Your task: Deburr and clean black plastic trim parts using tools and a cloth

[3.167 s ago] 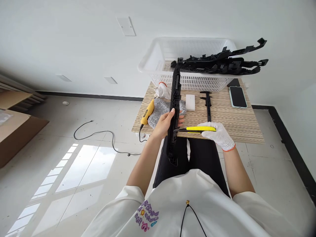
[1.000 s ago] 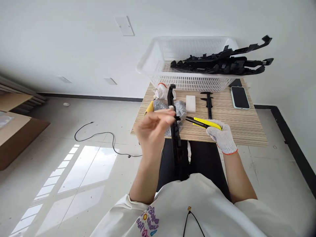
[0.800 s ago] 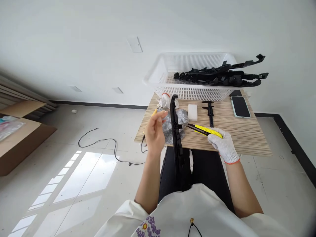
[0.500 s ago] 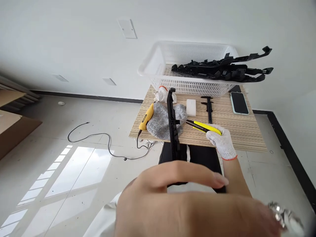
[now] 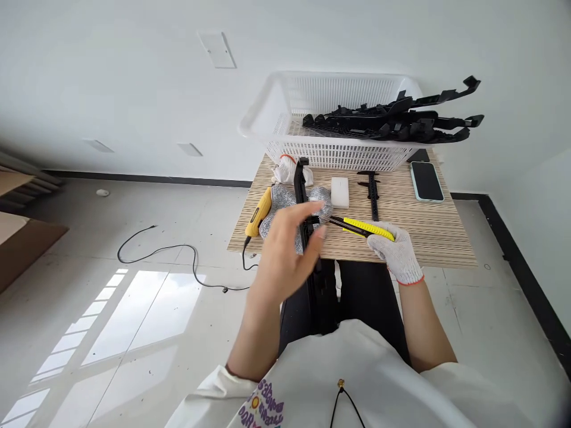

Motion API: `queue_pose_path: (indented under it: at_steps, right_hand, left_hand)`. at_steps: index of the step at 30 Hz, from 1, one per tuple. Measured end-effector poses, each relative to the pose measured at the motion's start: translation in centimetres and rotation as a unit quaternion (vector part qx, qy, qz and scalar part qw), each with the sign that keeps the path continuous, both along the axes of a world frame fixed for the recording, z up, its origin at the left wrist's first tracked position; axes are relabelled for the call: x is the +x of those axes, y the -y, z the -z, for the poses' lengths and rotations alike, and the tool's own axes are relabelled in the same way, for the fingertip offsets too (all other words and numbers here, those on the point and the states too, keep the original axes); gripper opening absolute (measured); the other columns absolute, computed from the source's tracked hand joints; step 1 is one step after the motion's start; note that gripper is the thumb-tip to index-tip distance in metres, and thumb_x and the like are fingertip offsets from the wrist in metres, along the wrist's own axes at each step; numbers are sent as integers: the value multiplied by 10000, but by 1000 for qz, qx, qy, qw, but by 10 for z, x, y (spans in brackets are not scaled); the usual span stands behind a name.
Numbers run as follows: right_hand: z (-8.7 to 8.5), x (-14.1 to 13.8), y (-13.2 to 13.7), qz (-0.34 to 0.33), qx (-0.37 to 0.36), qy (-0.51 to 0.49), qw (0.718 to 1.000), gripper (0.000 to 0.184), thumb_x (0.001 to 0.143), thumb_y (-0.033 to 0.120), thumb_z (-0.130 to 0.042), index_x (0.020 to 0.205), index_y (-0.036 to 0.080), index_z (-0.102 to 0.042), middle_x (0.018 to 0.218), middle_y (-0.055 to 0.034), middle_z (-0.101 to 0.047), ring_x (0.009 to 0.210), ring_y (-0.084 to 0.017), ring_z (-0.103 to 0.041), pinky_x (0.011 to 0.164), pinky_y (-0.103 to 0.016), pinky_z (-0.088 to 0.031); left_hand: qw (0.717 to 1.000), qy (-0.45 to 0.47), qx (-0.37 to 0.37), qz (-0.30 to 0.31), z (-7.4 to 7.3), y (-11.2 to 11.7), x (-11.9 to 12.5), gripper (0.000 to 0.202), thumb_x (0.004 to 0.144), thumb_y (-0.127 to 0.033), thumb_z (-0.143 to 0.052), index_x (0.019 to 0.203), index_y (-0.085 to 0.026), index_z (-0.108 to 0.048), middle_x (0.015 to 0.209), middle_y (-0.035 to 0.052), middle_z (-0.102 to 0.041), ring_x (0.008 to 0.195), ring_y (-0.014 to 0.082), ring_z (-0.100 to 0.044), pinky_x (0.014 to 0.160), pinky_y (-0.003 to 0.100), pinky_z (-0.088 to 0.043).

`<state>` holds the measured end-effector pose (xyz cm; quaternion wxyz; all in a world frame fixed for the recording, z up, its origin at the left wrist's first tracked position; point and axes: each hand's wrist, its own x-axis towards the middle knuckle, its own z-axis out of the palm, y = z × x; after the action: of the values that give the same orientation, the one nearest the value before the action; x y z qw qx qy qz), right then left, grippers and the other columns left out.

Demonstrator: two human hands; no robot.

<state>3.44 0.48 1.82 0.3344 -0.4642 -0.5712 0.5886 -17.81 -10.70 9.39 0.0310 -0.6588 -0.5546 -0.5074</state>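
A long black plastic strip (image 5: pixel 303 196) leans from my lap up across the front edge of the small wooden table (image 5: pixel 428 232). My bare left hand (image 5: pixel 289 249) hovers in front of the strip with fingers spread and loosely curled, holding nothing. My right hand (image 5: pixel 395 252), in a white knit glove, grips a yellow utility knife (image 5: pixel 363 228) whose blade tip points left at the strip. A grey cloth (image 5: pixel 279 205) lies under the strip on the table.
A white plastic basket (image 5: pixel 339 113) at the table's back holds several long black plastic parts (image 5: pixel 392 119). Also on the table: a yellow-handled tool (image 5: pixel 256 215) with a cord, a white block (image 5: pixel 339 192), a black caliper (image 5: pixel 371 189), a phone (image 5: pixel 426 181), a spare glove (image 5: pixel 282 169). A cardboard box (image 5: pixel 18 238) stands on the floor left.
My left hand let go of the black strip, rose close to the camera, and has come back down in front of the strip. The right hand kept the knife at the strip.
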Motion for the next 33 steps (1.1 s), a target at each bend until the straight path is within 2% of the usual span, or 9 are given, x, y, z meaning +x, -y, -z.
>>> queue_pose_path:
  at_steps: [2,4,9,12,15,18,22,28,33]
  right_hand:
    - [-1,0,1,2,-17,-6,1000,445,683,309,-723,1095,140,-727,541,39,-536,437,-60,-362,399,-200,-287]
    - [-2,-1,1,2,-28,-8,1000,429,686,289,-713,1092,152,-734,539,41,-533,446,-59,-354,402,-195,-271]
    - [-4,-1,2,10,-35,-13,999,436,684,283,-717,1101,158,-729,554,36,-553,456,-57,-359,410,-189,-272]
    - [-4,-2,3,10,-35,-15,999,410,691,286,-714,1080,156,-730,554,34,-556,457,-56,-363,412,-187,-272]
    - [-5,-3,3,5,-37,-14,999,400,696,294,-712,1072,158,-727,545,38,-545,454,-57,-363,411,-187,-270]
    - [-6,-3,3,2,-36,-13,999,393,699,283,-708,1070,151,-721,536,44,-530,449,-54,-348,406,-186,-259]
    - [-6,-4,3,17,-42,-29,999,361,719,276,-704,1057,150,-709,561,41,-538,453,-48,-348,406,-182,-255]
    - [-13,-4,-8,13,-51,-40,998,296,740,300,-701,1002,161,-699,577,29,-554,460,-55,-379,405,-181,-271]
    - [-31,-3,-59,-18,4,0,1000,383,699,287,-758,1059,170,-695,606,17,-586,447,-57,-383,392,-191,-274]
  left_hand:
    - [996,48,-19,-67,20,2,-17,338,952,-244,-574,1282,-224,-505,1220,88,-642,1186,220,-609,1003,427,-532]
    - [993,83,-12,-84,29,8,-26,260,959,-269,-571,1214,-227,-543,1145,71,-661,1139,212,-635,970,418,-547]
    - [997,41,56,-46,16,18,-25,61,964,-231,-574,968,-227,-635,743,-26,-647,733,133,-677,907,375,-562]
    - [999,27,22,-42,10,13,-24,118,991,-258,-525,1038,-230,-630,827,-7,-665,697,118,-662,790,316,-571]
    - [996,69,-24,-58,21,-2,-35,213,1003,-305,-496,1193,-247,-574,1006,39,-661,910,154,-672,850,328,-554]
    - [982,170,-81,-34,43,-24,-51,417,981,-385,-531,1366,-264,-430,1241,104,-594,1175,219,-597,950,386,-531]
    - [932,293,-210,41,67,-48,-59,647,935,-445,-595,1477,-277,-286,1459,159,-454,1219,260,-593,998,422,-518]
    - [879,380,-253,139,66,-77,-50,603,930,-445,-598,1455,-290,-344,1240,103,-634,963,230,-711,839,395,-603]
    - [880,336,-296,160,53,-115,-57,528,912,-441,-623,1367,-263,-425,1036,74,-678,827,229,-727,711,372,-623]
